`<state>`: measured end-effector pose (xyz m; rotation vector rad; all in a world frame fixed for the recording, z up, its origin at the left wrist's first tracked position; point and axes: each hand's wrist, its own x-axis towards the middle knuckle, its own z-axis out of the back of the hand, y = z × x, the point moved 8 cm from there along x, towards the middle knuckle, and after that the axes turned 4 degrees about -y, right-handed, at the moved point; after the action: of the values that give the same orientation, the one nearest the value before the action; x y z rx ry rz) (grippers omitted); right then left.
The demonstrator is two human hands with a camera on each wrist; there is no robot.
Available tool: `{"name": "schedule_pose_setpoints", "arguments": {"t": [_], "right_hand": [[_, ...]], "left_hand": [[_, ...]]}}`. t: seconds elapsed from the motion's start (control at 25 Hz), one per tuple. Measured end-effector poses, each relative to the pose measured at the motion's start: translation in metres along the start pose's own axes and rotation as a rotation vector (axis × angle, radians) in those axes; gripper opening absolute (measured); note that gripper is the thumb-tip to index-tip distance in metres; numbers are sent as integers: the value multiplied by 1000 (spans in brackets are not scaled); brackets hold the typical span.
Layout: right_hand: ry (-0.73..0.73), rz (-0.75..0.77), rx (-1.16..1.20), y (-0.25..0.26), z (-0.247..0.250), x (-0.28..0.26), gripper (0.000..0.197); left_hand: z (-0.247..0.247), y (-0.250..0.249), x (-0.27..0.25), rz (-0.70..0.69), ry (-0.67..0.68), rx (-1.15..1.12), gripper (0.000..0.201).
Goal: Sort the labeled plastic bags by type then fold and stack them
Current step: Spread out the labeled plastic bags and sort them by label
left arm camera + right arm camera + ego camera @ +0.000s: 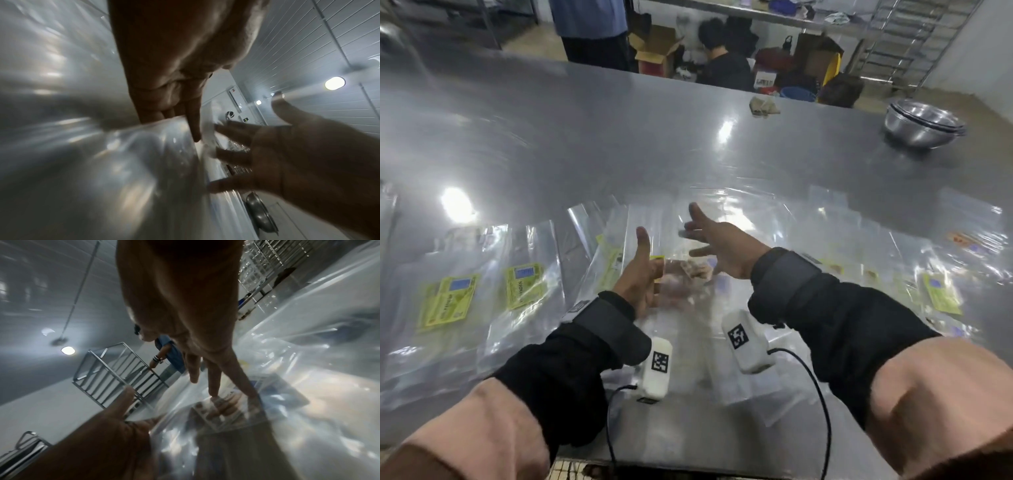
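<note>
Barely started I'd say: my left hand point(640, 274) and right hand point(717, 243) hover with fingers spread, gripping nothing, over the clear labeled bags point(482, 294) strewn flat across the tabletop point(619, 120), roughly grouped but unfolded and unstacked.

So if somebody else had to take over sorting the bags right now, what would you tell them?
Left hand: open, thumb up, fingers against a clear bag.
Right hand: open, fingers spread over the same bag in the middle of the steel table.
Green-labelled bags lie flat in a row on the left; more bags are scattered on the right.
Done: some bags look grouped by label.
Left: finish sorting. No folded stack can be made out yet.
</note>
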<state>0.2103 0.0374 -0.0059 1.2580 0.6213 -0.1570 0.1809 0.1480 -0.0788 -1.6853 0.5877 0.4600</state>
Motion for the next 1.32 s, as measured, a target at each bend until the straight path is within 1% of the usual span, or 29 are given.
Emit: {"name": "schedule_pose_setpoints", "arguments": {"t": [0.04,0.08,0.12,0.16,0.2,0.24,0.28,0.32,0.4,0.44,0.48,0.52,0.56,0.64,0.68,0.72,0.76,0.8,0.84,0.88,0.92,0.96,1.0,1.04,1.12,1.16,1.24,1.28,1.32], "right_hand": [[34,-25,-2,-10,-6,6,76],[62,-24,21,-16,-7,11,77],[70,-3,43,-18,-6,13,76],[50,25,44,-18,1,14,73],[-8,61,-20,-18,12,15,65],[-91,117,-174,-17,26,16,53],[-158,178,-391,-18,38,16,41],[-161,237,-619,-21,41,15,36],[-39,331,-1025,-38,27,10,42],[-24,346,-1176,-49,22,9,47],[-64,338,-1262,-55,22,9,51],[-117,313,-1279,-57,22,10,53],[-154,288,-1235,-58,25,10,55],[-237,260,-1019,-54,40,5,54],[-326,248,-904,-52,57,1,54],[-448,222,-820,-52,84,-7,53],[-564,170,-786,-57,114,-16,55],[-644,77,-797,-69,142,-25,62],[-661,-46,-832,-87,167,-31,71],[-615,-158,-869,-107,182,-34,82],[-543,-227,-898,-126,188,-34,90],[-477,-252,-920,-141,188,-32,93],[-440,-242,-929,-152,186,-28,91],[-441,-215,-932,-156,183,-26,83],[-503,-162,-907,-153,186,-25,64],[-535,-141,-877,-148,189,-27,58],[-600,-60,-704,-137,194,-32,52],[-619,3,-562,-128,192,-36,47],[-605,81,-413,-116,185,-39,43]], "left_hand": [[2,0,-1,0,1,-12,92],[3,-1,-2,-22,3,28,81],[3,-2,-4,-61,20,61,61],[5,-3,-2,-104,26,93,35],[4,-4,-3,-145,36,96,12],[5,-5,-2,-169,18,103,15],[5,-7,-3,-185,-11,119,24],[6,-8,-1,-190,-42,120,31],[11,-12,4,-194,-84,116,40],[12,-12,8,-191,-87,115,46],[12,-12,12,-189,-84,115,56],[8,-12,13,-193,-85,116,67],[5,-14,14,-211,-92,122,73],[-3,-24,15,-270,-129,119,76],[-4,-30,14,-297,-144,77,80],[-8,-37,13,-323,-140,15,88],[-11,-46,11,-360,-121,-70,95],[-14,-57,9,-406,-83,-135,97],[-20,-67,7,-451,-30,-174,94],[-29,-74,5,-475,32,-172,87],[-38,-74,3,-471,88,-149,80],[-44,-67,6,-437,114,-92,76],[-47,-56,9,-392,103,-29,73],[-45,-43,12,-354,58,41,71],[-30,-25,18,-323,-62,164,67],[-23,-19,20,-307,-93,196,64],[-18,-16,24,-265,-85,242,60],[-19,-17,24,-246,-55,260,56],[-22,-18,23,-233,-30,280,53]]}}
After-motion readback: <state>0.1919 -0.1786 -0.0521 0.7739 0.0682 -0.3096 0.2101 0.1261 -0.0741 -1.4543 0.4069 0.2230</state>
